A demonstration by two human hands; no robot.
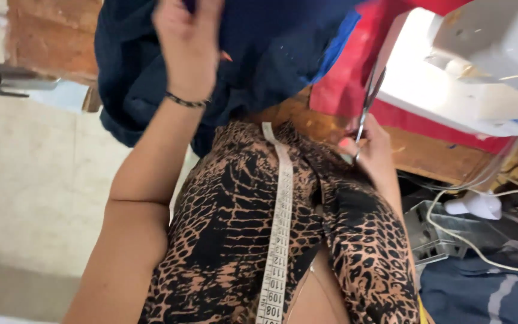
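While gripped, scissors (369, 99) above right fingers (355, 144)

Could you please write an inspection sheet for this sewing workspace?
Surface: wooden table, partly covered by red cloth.
Job's things: dark blue fabric; scissors, blades up.
Clutter: tape measure hanging over patterned clothing; white sewing machine.
Hands: left hand on the blue fabric; right hand holds the scissors.
Cables: white cable beside the table.
Surroundings: pale tiled floor; metal box.
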